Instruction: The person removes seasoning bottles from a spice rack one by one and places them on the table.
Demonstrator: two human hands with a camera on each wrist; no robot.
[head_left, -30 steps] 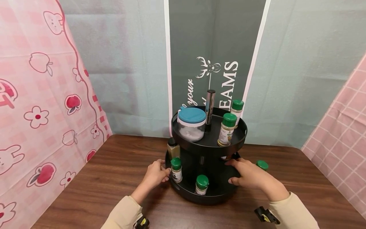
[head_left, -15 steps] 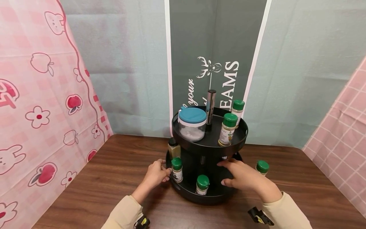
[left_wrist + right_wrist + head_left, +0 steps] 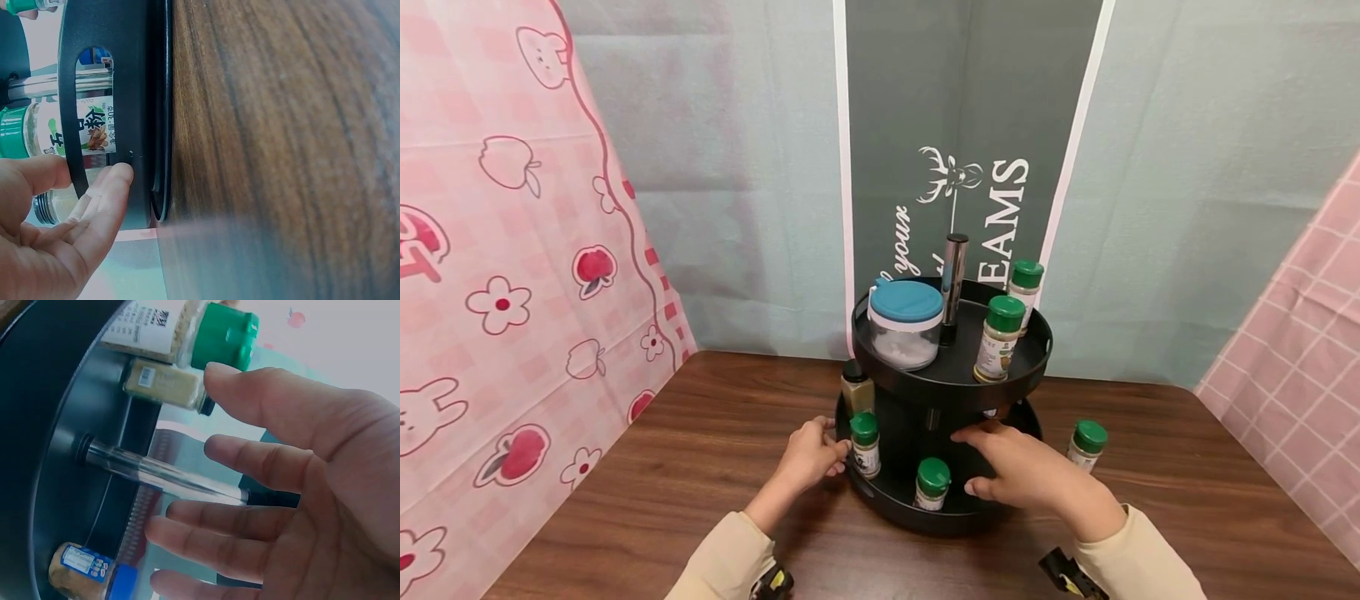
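Note:
A black two-tier spice rack stands on the table. My left hand pinches the lower tier's slotted wall, thumb at the rim and fingers along the outside. Just inside is a green-capped spice shaker. My right hand reaches between the tiers, its fingers spread and holding nothing. Its thumb overlaps a green-capped shaker in the right wrist view. On the lower tier are also a black-capped spice bottle, a blue-capped jar and the chrome post.
The upper tier carries a blue-lidded jar with white contents and two green-capped shakers, one in front. Another shaker stands on the wooden table beyond my right wrist. Fabric hangs behind and at both sides.
My right hand has moved left, farther across the lower tier, showing more of the shaker on the table. The left hand stays at the rim and the rack's contents keep their places.

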